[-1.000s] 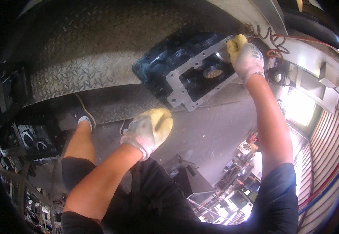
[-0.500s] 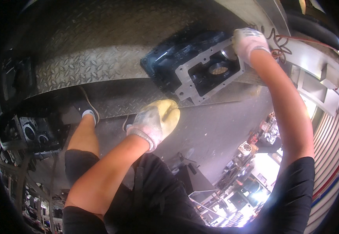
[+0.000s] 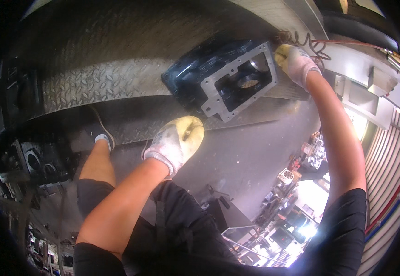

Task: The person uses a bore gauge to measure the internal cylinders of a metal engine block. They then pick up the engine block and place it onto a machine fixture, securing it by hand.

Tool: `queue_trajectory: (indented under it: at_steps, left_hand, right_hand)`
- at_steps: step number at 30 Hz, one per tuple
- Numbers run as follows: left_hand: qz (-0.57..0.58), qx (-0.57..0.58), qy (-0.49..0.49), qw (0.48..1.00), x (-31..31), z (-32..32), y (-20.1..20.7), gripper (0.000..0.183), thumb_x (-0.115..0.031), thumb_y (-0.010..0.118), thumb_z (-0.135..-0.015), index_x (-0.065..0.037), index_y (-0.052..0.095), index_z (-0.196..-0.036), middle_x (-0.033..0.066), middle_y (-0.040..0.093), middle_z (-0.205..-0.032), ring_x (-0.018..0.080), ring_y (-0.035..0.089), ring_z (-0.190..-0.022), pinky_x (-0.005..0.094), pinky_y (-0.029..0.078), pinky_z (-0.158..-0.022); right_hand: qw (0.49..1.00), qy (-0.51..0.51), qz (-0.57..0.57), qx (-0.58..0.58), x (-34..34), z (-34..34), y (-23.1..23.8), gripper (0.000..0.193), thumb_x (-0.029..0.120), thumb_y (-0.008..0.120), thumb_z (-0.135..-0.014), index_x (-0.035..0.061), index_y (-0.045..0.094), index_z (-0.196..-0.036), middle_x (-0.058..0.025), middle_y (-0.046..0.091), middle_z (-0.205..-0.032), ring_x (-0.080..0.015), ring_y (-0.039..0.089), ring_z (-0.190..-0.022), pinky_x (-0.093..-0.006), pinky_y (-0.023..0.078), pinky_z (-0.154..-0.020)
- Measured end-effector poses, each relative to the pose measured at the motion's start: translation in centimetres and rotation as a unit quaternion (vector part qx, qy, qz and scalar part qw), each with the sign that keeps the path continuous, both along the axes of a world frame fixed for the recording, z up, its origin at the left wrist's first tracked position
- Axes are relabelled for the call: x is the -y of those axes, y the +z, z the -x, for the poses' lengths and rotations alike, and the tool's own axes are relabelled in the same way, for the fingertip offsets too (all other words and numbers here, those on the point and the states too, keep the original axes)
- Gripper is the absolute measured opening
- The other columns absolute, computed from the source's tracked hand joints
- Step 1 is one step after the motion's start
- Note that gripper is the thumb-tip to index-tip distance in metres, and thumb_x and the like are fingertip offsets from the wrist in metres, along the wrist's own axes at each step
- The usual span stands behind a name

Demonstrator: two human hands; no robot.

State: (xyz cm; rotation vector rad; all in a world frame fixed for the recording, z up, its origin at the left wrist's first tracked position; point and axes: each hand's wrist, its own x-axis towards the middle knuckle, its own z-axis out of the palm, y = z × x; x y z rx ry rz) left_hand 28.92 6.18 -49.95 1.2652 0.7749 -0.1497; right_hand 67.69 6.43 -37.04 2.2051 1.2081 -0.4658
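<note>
A metal housing [image 3: 236,112] with a dark blue-black painted body and a bare machined flange lies tilted on the tread plate surface. Its flange surrounds a large rectangular opening, with round bores showing inside. My left hand [image 3: 179,138], in a white glove with a yellow palm, is closed just below the housing's lower left corner. Whether its curled fingers hold anything is hidden. Beside the flange's upper right corner is my right hand [image 3: 297,64], gloved alike and with fingers curled. A narrow gap shows between it and the flange; anything inside its grip is hidden.
The diamond tread plate [image 3: 99,83] spans the upper left, its edge above the grey floor [image 3: 241,161]. A coiled hose [image 3: 319,48] hangs at upper right. Another dark housing [image 3: 43,158] stands at left; several machine parts [image 3: 287,177] stand at lower right.
My right hand has come away from the flange's right edge and lowered slightly in the picture. My left hand remains closed near the lower left corner. The whole view has shifted a little.
</note>
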Motion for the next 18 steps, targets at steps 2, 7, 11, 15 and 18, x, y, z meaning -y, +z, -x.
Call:
queue_trajectory:
  at_steps: [2, 7, 11, 15, 18]
  left_hand:
    - [-0.003, -0.010, -0.004, 1.000, -0.1, 0.6, 0.0, 0.041, -0.038, 0.066, -0.099, -0.005, 0.073, -0.122, 0.0206, 0.076, -0.119, 0.0386, 0.072, -0.111, 0.0444, 0.056, -0.097]
    - [0.001, -0.006, 0.000, 1.000, -0.2, 1.1, -0.2, 0.040, -0.037, 0.066, -0.099, -0.006, 0.073, -0.122, 0.0213, 0.076, -0.118, 0.0388, 0.072, -0.112, 0.0446, 0.055, -0.098]
    - [0.006, -0.019, 0.001, 1.000, -0.9, 1.1, 0.2, 0.040, -0.037, 0.066, -0.099, -0.005, 0.073, -0.122, 0.0210, 0.076, -0.118, 0.0375, 0.073, -0.111, 0.0436, 0.056, -0.097]
    - [0.013, 0.004, 0.009, 1.000, -1.0, 0.6, 0.2, 0.041, -0.037, 0.067, -0.099, -0.004, 0.073, -0.122, 0.0204, 0.076, -0.118, 0.0362, 0.074, -0.110, 0.0428, 0.056, -0.097]
    - [0.011, -0.006, 0.017, 1.000, -1.2, 1.0, -0.1, 0.041, -0.037, 0.068, -0.098, -0.004, 0.073, -0.122, 0.0207, 0.076, -0.118, 0.0362, 0.074, -0.109, 0.0429, 0.056, -0.096]
  right_hand:
    - [1.000, 0.012, -0.025, -0.006, -0.6, 0.9, -0.8, 0.032, 0.025, 0.067, -0.101, 0.0055, 0.073, -0.125, -0.0210, 0.076, -0.119, -0.0401, 0.071, -0.114, -0.0443, 0.055, -0.099]
    - [0.990, 0.119, 0.028, 0.064, -2.2, 1.7, -1.3, 0.033, 0.029, 0.070, -0.099, 0.0077, 0.076, -0.123, -0.0191, 0.076, -0.120, -0.0401, 0.070, -0.117, -0.0453, 0.055, -0.100]
    - [0.993, 0.012, 0.092, 0.076, -3.4, 3.1, -0.4, 0.039, 0.034, 0.074, -0.097, 0.0065, 0.075, -0.125, -0.0185, 0.076, -0.124, -0.0362, 0.070, -0.120, -0.0436, 0.055, -0.101]
    - [0.979, -0.004, -0.203, -0.012, 1.5, -2.2, -2.9, 0.041, 0.028, 0.079, -0.099, -0.0032, 0.070, -0.125, -0.0164, 0.079, -0.105, -0.0209, 0.074, -0.097, -0.0353, 0.057, -0.085]
    - [0.907, -0.308, -0.217, -0.188, -0.4, -0.8, -2.8, 0.025, 0.016, 0.078, -0.100, 0.0000, 0.072, -0.117, -0.0079, 0.076, -0.092, -0.0135, 0.067, -0.076, -0.0287, 0.054, -0.069]
